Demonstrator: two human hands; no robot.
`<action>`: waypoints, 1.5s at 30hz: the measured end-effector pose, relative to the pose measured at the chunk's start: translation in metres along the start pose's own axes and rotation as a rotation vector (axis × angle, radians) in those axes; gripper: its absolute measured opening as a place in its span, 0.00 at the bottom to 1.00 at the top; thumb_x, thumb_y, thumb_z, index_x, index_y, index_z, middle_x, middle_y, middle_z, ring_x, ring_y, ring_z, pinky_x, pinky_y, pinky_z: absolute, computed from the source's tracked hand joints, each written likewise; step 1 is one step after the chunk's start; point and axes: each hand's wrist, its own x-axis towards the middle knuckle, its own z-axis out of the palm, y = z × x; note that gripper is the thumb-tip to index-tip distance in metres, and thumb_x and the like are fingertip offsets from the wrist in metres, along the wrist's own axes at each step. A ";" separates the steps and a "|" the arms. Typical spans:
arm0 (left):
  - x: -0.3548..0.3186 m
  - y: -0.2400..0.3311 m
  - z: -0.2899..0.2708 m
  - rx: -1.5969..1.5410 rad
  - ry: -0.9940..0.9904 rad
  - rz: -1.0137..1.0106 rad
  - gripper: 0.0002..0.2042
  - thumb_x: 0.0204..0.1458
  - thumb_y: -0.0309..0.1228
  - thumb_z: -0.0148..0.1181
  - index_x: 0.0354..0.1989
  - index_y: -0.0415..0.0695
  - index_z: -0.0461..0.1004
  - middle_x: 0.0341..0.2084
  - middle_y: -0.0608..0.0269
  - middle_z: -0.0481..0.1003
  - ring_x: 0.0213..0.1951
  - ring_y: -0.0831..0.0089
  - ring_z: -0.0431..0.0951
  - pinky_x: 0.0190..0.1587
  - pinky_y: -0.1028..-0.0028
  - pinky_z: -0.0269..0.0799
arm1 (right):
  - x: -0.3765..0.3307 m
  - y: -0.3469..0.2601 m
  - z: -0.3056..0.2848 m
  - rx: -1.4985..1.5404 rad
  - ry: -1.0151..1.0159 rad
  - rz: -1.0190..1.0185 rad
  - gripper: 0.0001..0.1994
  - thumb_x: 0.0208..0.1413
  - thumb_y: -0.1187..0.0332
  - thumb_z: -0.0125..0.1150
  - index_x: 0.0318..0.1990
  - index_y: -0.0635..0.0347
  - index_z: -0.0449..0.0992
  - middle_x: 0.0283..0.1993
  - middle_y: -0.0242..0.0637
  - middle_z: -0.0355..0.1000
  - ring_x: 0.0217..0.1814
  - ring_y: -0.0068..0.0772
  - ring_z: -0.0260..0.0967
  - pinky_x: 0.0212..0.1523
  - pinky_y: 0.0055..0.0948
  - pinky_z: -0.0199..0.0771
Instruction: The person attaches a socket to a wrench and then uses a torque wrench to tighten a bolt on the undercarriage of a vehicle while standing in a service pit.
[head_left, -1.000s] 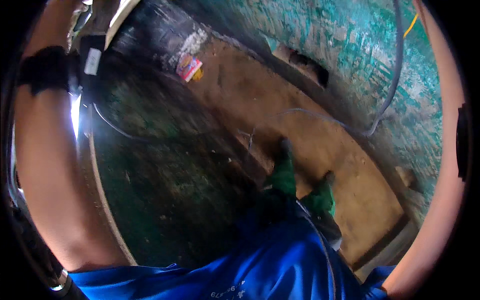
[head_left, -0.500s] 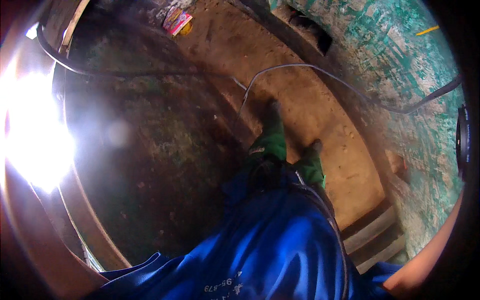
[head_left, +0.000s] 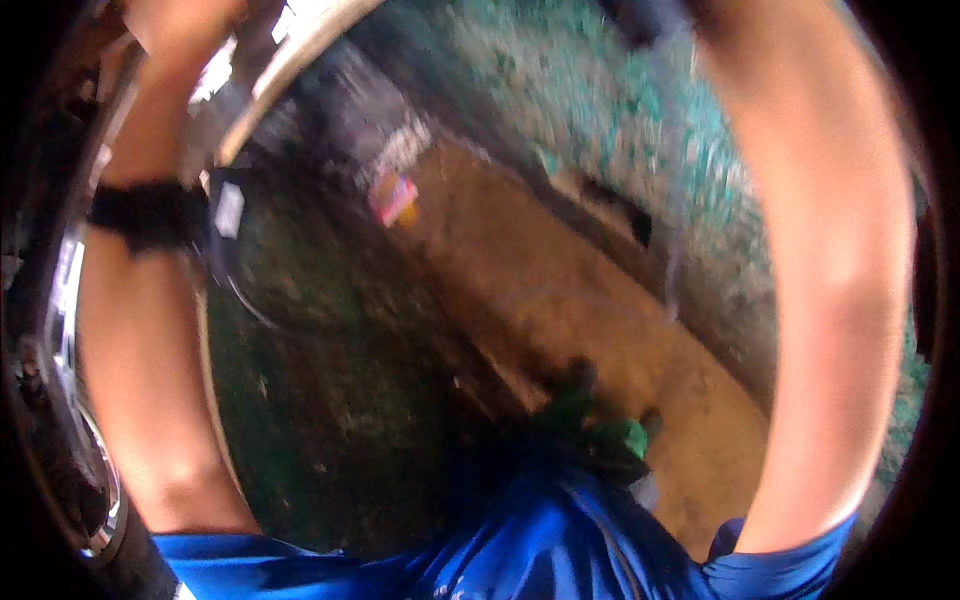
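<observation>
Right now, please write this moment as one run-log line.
left forearm: black band, extended forward | right forearm: extended forward | hands: grips not visible | pink-and-yellow packet: at brown floor's edge

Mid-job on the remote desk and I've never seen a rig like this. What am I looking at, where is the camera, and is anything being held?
There is no machine, just a person. The view comes from the left of two fisheye cameras worn on the head, looking down, so straight edges bend. Picture left is the person's left. The left forearm wears a black strap beside a small box with a white label. The right arm is raised too. Both hands run out of view at the top, so I cannot tell what they hold. Below is the blue shirt; beyond it, a colourful packet lies by the brown floor.
</observation>
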 end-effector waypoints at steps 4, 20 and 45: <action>-0.032 0.027 -0.026 -0.102 -0.032 -0.053 0.24 0.47 0.51 0.60 0.44 0.46 0.81 0.40 0.42 0.80 0.43 0.48 0.81 0.47 0.54 0.75 | 0.015 -0.004 0.002 -0.071 0.306 0.103 0.08 0.57 0.73 0.62 0.38 0.70 0.79 0.38 0.46 0.75 0.37 0.40 0.74 0.36 0.40 0.82; -0.074 0.030 -0.028 -0.155 0.400 0.316 0.15 0.44 0.39 0.70 0.40 0.48 0.81 0.23 0.54 0.80 0.29 0.51 0.82 0.36 0.58 0.76 | 0.027 -0.018 0.009 -0.430 0.161 0.033 0.09 0.59 0.66 0.60 0.37 0.64 0.76 0.27 0.34 0.71 0.26 0.28 0.72 0.26 0.30 0.74; 0.018 0.394 -0.155 -1.296 -0.177 0.431 0.16 0.44 0.39 0.73 0.32 0.38 0.79 0.22 0.57 0.79 0.27 0.66 0.78 0.36 0.68 0.70 | -0.486 -0.276 -0.009 -1.017 1.033 0.153 0.16 0.65 0.66 0.61 0.57 0.61 0.76 0.51 0.31 0.74 0.53 0.21 0.68 0.56 0.25 0.68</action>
